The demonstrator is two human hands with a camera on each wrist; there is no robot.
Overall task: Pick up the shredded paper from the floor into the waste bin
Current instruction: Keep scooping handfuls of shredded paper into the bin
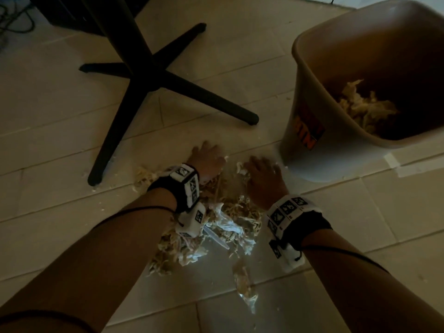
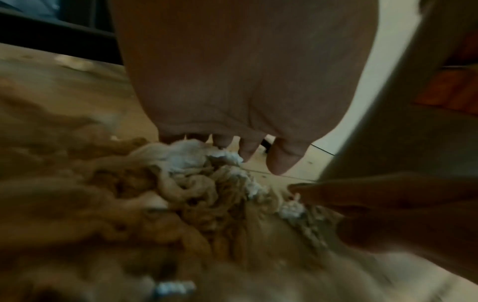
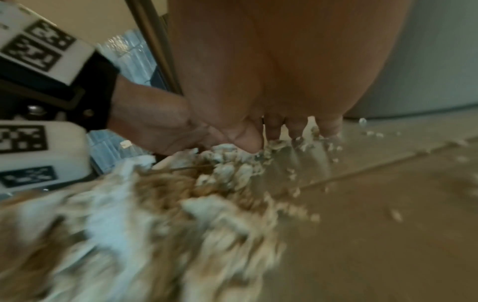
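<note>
A heap of tan and white shredded paper (image 1: 216, 227) lies on the tiled floor between my forearms. My left hand (image 1: 206, 157) lies palm down at the heap's far left edge, its straight fingers (image 2: 282, 159) touching the shreds (image 2: 196, 183). My right hand (image 1: 262, 171) lies palm down at the far right edge, fingertips (image 3: 248, 141) in the loose paper (image 3: 160, 204). Neither hand grips anything. The beige waste bin (image 1: 312, 75) stands to the right, tilted toward me, with shredded paper (image 1: 365, 109) inside.
A black four-legged chair base (image 1: 153, 75) stands on the floor just beyond and left of the heap; one leg ends near my left hand. Small paper scraps (image 3: 372, 133) dot the tiles. A strip of tape (image 1: 394, 162) marks the floor by the bin.
</note>
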